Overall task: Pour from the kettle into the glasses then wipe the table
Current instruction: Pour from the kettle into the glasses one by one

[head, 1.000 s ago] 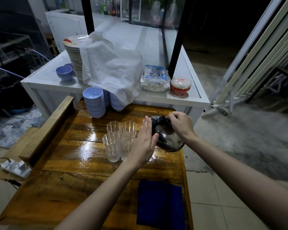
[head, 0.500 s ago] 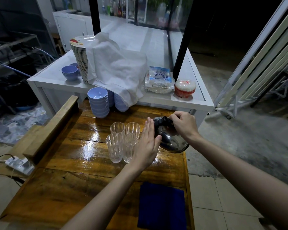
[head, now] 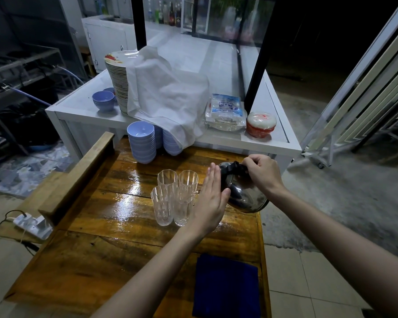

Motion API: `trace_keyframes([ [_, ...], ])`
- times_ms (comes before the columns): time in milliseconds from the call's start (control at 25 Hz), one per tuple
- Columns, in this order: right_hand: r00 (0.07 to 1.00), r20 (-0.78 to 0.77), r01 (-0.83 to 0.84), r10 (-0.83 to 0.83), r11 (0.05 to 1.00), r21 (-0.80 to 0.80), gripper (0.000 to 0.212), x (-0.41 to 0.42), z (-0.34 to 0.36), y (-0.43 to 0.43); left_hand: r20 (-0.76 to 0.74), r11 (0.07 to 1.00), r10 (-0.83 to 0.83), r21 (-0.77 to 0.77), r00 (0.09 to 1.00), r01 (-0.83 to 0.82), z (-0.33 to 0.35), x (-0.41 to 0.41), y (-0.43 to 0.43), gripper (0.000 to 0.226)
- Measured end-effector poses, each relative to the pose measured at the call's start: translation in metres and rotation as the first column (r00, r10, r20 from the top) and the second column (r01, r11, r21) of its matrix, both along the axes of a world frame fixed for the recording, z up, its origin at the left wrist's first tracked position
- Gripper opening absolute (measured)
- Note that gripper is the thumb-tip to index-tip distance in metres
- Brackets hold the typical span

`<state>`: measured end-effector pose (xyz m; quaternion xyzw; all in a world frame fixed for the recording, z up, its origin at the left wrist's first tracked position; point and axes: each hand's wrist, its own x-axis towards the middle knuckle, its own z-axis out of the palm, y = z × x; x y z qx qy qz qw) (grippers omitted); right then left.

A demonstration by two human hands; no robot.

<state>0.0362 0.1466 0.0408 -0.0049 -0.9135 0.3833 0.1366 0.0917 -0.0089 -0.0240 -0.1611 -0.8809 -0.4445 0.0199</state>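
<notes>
A shiny metal kettle with a black handle is tipped to the left over the right side of the wet wooden table. My right hand grips its handle from above. My left hand is flat with straight fingers, its palm against the kettle's left side, between the kettle and the glasses. Several clear ribbed glasses stand bunched together left of that hand; the spout is hidden behind it. A folded dark blue cloth lies at the table's near right corner.
Stacks of pale blue bowls stand at the table's far edge. Behind is a white counter with stacked plates under a white cloth, a packet and a red-and-white tub. A power strip lies left, on the floor.
Both hands, the kettle and the glasses keep the same arrangement. Only my head has shifted a little, sliding the scene rightward in the view.
</notes>
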Motion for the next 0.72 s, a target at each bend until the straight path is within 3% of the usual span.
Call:
trace_keyframes([
  [280,0.990,0.094,0.121,-0.105,0.977,-0.176,0.037,0.012,-0.016,0.008,-0.002,0.996,-0.065,-0.065,0.998,0.065,0.004,-0.004,0.000,0.061],
  [520,0.940,0.244,0.333,-0.238,0.797,-0.503,0.030,0.028,-0.038,0.009,-0.053,0.969,-0.130,-0.218,0.990,0.116,0.016,-0.005,0.001,0.059],
  [720,0.964,0.177,0.264,-0.197,0.787,-0.557,0.031,0.026,-0.027,0.002,-0.079,0.977,-0.122,-0.185,0.989,0.106,0.028,-0.002,-0.007,0.059],
])
